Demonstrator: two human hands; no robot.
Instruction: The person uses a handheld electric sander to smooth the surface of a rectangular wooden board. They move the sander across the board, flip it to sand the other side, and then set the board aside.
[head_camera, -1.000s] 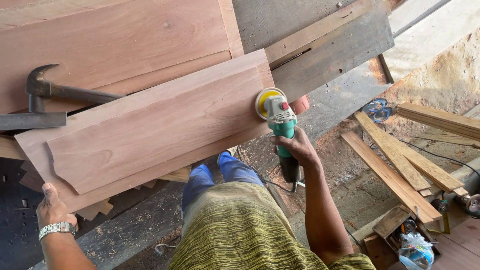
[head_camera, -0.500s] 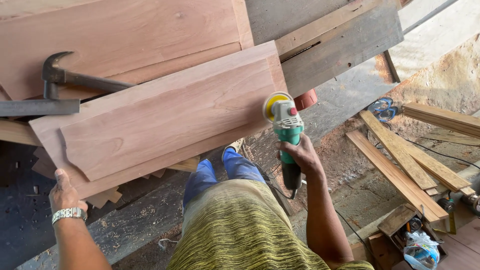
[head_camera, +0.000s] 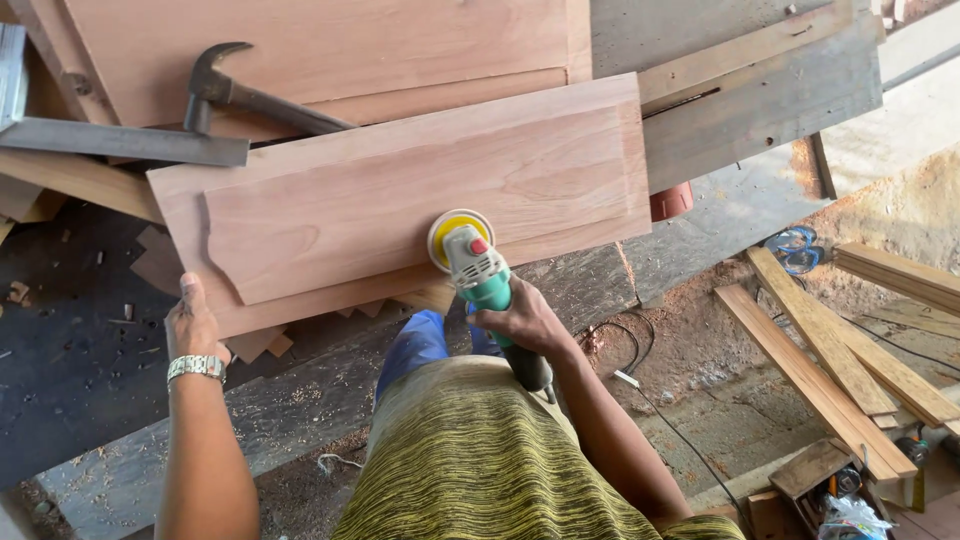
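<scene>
— Where was the sander?

— The green angle sander (head_camera: 478, 262) sat in the right hand (head_camera: 528, 322), fingers wrapped round its body, its yellow disc (head_camera: 455, 232) against the wooden panel (head_camera: 400, 190) (near the lower edge).

— And the left hand (head_camera: 190, 325)?

— Pressed at the panel's lower-left corner, steadying it. A hammer (head_camera: 255, 95) lay on the boards above.
</scene>
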